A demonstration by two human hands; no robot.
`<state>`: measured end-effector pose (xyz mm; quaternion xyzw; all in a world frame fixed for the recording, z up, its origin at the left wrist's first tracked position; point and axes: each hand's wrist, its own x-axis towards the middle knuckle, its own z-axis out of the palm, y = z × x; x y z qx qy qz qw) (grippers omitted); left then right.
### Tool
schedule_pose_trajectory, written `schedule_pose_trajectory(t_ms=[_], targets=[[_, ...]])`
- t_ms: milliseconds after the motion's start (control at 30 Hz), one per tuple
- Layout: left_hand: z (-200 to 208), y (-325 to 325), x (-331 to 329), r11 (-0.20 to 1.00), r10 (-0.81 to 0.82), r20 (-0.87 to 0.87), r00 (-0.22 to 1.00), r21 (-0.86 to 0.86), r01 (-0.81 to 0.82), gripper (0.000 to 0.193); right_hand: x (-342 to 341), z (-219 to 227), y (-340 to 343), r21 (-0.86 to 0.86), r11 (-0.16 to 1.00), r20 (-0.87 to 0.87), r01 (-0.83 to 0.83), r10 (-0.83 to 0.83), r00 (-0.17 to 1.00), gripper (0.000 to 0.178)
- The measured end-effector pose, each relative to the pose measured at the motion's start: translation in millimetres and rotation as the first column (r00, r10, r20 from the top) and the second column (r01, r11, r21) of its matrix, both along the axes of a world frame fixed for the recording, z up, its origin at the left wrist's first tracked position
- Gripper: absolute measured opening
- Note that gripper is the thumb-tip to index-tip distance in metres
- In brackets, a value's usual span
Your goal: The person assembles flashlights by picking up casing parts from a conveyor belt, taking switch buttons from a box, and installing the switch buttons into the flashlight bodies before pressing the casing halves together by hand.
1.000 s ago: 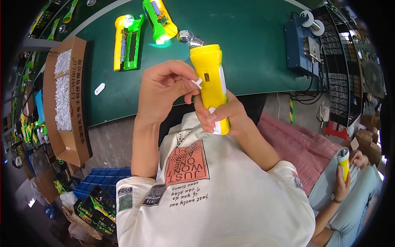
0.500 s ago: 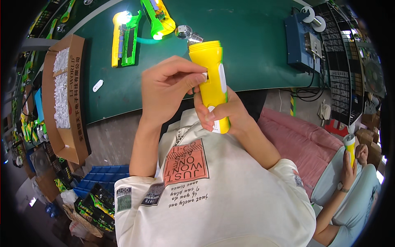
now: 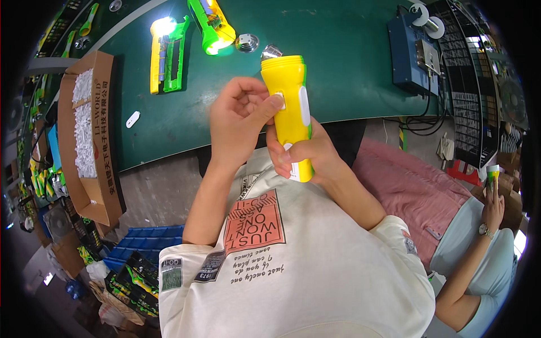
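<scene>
A yellow flashlight body (image 3: 292,115) stands upright in front of me, its threaded, lensless head pointing to the bench's far side. My right hand (image 3: 316,153) is wrapped round its lower part, thumb across the front beside a white panel. The thumb of my left hand (image 3: 239,121) presses a small white switch piece (image 3: 283,101) against the upper left side of the body; the other left fingers are curled. Just beyond the head lies a silver reflector cup (image 3: 270,52), partly hidden. Another reflector (image 3: 247,43) sits to its left.
Two opened, lit yellow-green flashlights (image 3: 155,65) (image 3: 218,28) lie on the green bench (image 3: 338,84). A white oval part (image 3: 133,119) is near a cardboard box (image 3: 104,141) of white pieces. A blue device (image 3: 408,53) and black rack (image 3: 465,96) stand right. A co-worker's hand (image 3: 493,209) holds a flashlight.
My left hand has gone from pinching the white piece at the body's side to pressing it with the thumb, fingers curling in. The co-worker's flashlight has moved up and right.
</scene>
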<state>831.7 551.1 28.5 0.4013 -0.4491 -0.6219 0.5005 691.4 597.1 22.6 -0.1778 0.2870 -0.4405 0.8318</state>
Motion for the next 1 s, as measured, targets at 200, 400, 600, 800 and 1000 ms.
schedule_pose_trajectory(t_ms=[200, 400, 600, 800, 1000], targets=[[-5.2, 10.6, 2.7, 0.928, -0.326, 0.021, 0.945, 0.197, 0.316, 0.027, -1.5, 1.4, 10.8, 0.078, 0.993, -0.058, -0.086, 0.091, 0.994, 0.038], [-11.1, 21.1, -8.3, 0.890, -0.335, -0.144, 0.931, 0.276, 0.363, 0.032, 2.6, 6.0, 23.4, 0.177, 0.984, -0.030, 0.006, 0.000, 1.000, 0.037], [-16.1, 22.1, -14.0, 0.854, -0.347, -0.236, 0.907, 0.320, 0.410, 0.032, 1.2, 3.3, 26.8, 0.186, 0.977, 0.053, 0.105, -0.116, 0.992, 0.032], [-18.2, 23.8, -28.4, 0.882, -0.270, -0.168, 0.948, 0.351, 0.314, 0.047, -4.1, 5.1, 23.8, 0.169, 0.981, 0.040, 0.095, -0.103, 0.994, 0.024], [-25.4, 24.3, -29.0, 0.888, -0.247, -0.223, 0.943, 0.338, 0.313, 0.053, -7.9, 11.8, 18.0, 0.141, 0.987, -0.020, 0.082, -0.080, 0.997, 0.018]])
